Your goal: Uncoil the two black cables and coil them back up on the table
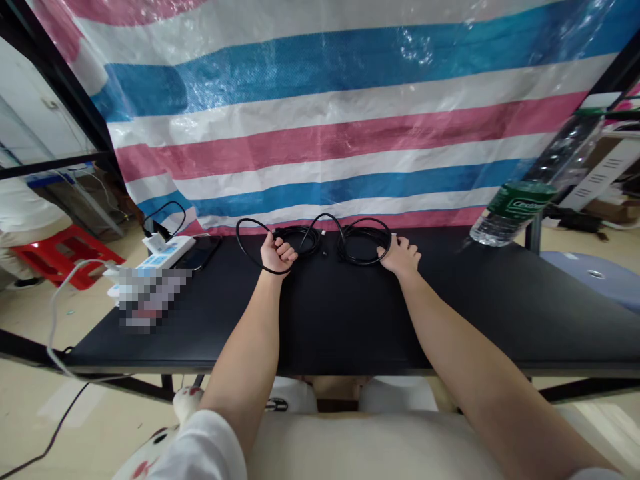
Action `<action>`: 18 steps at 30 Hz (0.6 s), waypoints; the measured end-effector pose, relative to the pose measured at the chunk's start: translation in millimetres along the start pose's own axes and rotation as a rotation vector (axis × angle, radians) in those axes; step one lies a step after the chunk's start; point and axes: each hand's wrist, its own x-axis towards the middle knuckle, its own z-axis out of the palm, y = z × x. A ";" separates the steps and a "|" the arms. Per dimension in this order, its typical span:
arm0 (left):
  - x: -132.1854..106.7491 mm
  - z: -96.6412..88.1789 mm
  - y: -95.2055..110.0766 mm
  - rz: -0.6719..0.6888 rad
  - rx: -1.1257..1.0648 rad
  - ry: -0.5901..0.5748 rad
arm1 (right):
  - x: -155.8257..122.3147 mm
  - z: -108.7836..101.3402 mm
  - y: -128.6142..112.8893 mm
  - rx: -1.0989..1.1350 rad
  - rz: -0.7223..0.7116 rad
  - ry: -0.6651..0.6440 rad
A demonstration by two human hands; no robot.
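A thin black cable lies in loops near the back of the black table. My left hand is closed around a part of it, and one wide loop stands out to the left of the wrist. Behind that hand rests a second coiled bundle, with a light-coloured plug end beside it. An arched strand links the two coils. At the right coil's outer edge, my right hand rests palm down with its fingers spread, the thumb side touching the cable. Its palm side is hidden.
A white power strip with plugged-in chargers sits at the left, next to a dark phone. A tilted water bottle stands at the back right. Striped plastic sheeting closes off the back. A red stool is beyond the left edge.
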 end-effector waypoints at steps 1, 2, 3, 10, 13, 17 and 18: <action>-0.1 0.2 0.1 -0.002 0.009 0.000 | -1.2 -0.1 -0.5 0.009 0.009 0.035; 0.1 0.4 0.1 -0.001 0.020 0.001 | -2.5 -0.4 -0.8 0.015 0.018 0.069; 0.6 0.5 -0.2 0.004 0.034 0.006 | -3.7 -1.0 -0.9 0.013 0.032 0.098; 9.7 0.5 -11.4 0.322 0.293 0.131 | -4.1 -10.6 2.2 0.194 0.076 0.192; 15.0 -0.9 -12.5 0.487 0.336 0.198 | 2.2 -12.2 3.6 0.533 0.198 0.302; 24.0 -12.2 1.7 0.536 0.138 0.336 | 15.5 -14.6 8.4 1.083 0.499 0.350; 26.6 -17.4 7.1 0.523 0.080 0.367 | 18.8 -15.5 10.6 1.192 0.570 0.350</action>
